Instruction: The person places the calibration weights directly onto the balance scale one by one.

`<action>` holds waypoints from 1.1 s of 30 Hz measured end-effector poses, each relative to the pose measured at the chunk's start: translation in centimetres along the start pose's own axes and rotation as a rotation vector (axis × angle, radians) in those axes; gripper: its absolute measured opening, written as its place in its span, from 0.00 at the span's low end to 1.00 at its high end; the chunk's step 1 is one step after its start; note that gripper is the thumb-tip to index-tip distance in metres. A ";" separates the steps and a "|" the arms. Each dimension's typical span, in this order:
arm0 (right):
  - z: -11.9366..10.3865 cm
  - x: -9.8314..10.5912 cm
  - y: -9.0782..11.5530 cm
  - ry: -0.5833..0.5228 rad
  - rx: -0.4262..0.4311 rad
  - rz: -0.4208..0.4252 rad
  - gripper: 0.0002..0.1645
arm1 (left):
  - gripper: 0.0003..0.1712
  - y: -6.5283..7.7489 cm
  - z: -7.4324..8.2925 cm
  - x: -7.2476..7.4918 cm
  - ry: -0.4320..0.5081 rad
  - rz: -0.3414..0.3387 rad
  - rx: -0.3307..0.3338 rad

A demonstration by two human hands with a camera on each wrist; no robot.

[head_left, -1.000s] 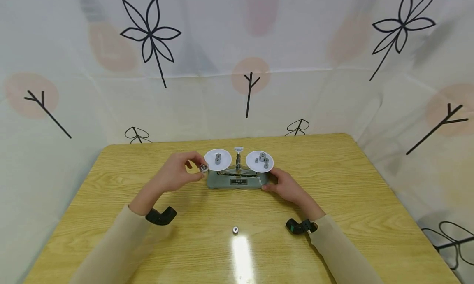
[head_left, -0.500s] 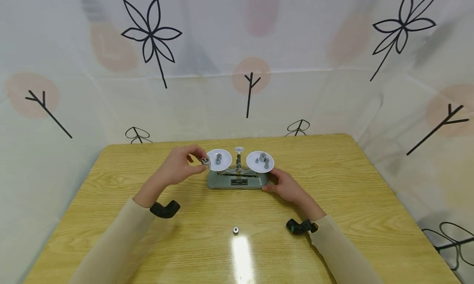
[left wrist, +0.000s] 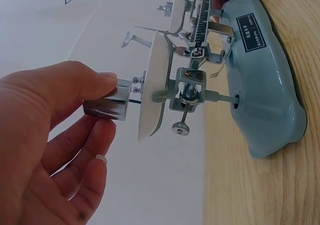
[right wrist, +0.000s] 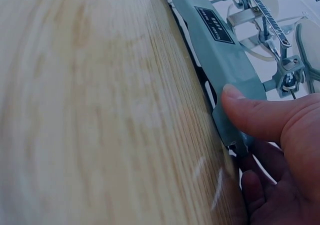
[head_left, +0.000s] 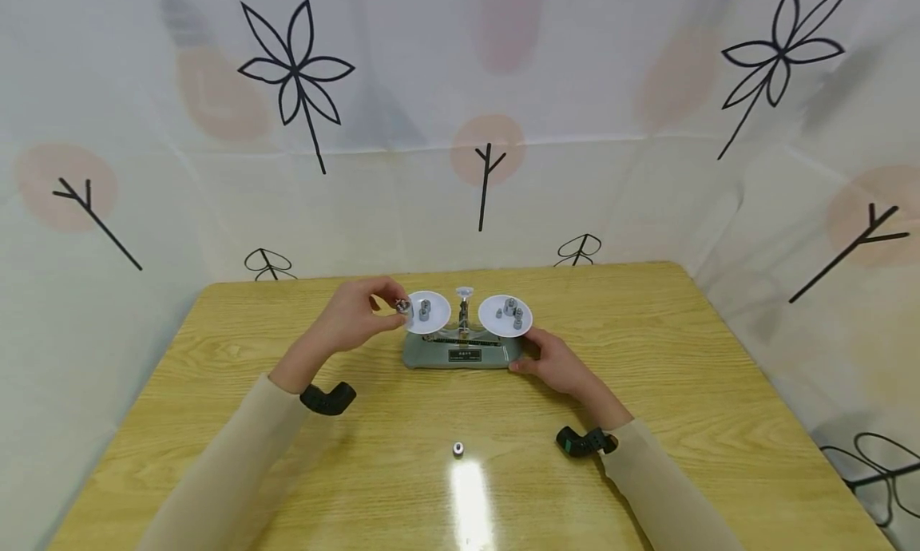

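Observation:
A grey-green balance scale (head_left: pixel 431 356) stands toward the back of the table, with two white pans. My left hand (head_left: pixel 354 318) pinches a shiny metal weight (left wrist: pixel 106 104) between thumb and fingers, at the outer edge of the left pan (head_left: pixel 438 321). In the left wrist view the weight is held just above that pan, beside small weights (left wrist: pixel 137 85) standing there. Several weights (head_left: pixel 511 306) sit on the right pan (head_left: pixel 493 324). My right hand (head_left: pixel 557 365) grips the right end of the base, thumb (right wrist: pixel 245 110) on its front and fingers partly hidden behind.
One small metal weight (head_left: pixel 458 449) stands alone on the wooden table (head_left: pixel 388 471), nearer to me, by a bright reflection. A white patterned cloth (head_left: pixel 402 192) hangs behind the table and along its sides.
My left hand has moved up and right with the pinched weight, from beside the left pan to over its edge. The right hand keeps its hold on the base.

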State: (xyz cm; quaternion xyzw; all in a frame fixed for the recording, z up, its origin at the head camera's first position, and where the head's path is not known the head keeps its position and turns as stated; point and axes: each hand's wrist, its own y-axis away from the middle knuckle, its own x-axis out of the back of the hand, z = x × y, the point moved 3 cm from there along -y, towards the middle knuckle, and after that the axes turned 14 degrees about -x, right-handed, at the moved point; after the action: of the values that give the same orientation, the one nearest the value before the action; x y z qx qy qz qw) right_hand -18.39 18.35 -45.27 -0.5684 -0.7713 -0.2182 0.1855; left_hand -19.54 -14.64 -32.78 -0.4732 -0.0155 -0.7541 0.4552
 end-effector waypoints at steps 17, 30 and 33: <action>-0.1 0.0 0.1 -0.006 -0.010 -0.007 0.43 | 0.11 -1.2 -1.0 -0.8 0.023 -0.048 0.050; -0.2 0.1 0.1 0.005 -0.009 -0.002 0.43 | 0.10 -1.4 -0.7 -0.9 -0.010 -0.082 0.056; -0.2 0.1 0.1 0.004 -0.011 -0.004 0.43 | 0.10 -1.4 -0.8 -1.0 -0.013 -0.083 0.056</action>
State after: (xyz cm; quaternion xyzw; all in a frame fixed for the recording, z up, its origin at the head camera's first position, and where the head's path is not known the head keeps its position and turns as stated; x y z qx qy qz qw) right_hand -18.34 18.30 -45.06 -0.5674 -0.7709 -0.2240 0.1834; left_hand -20.92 -13.47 -33.38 -0.4642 -0.0590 -0.7686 0.4363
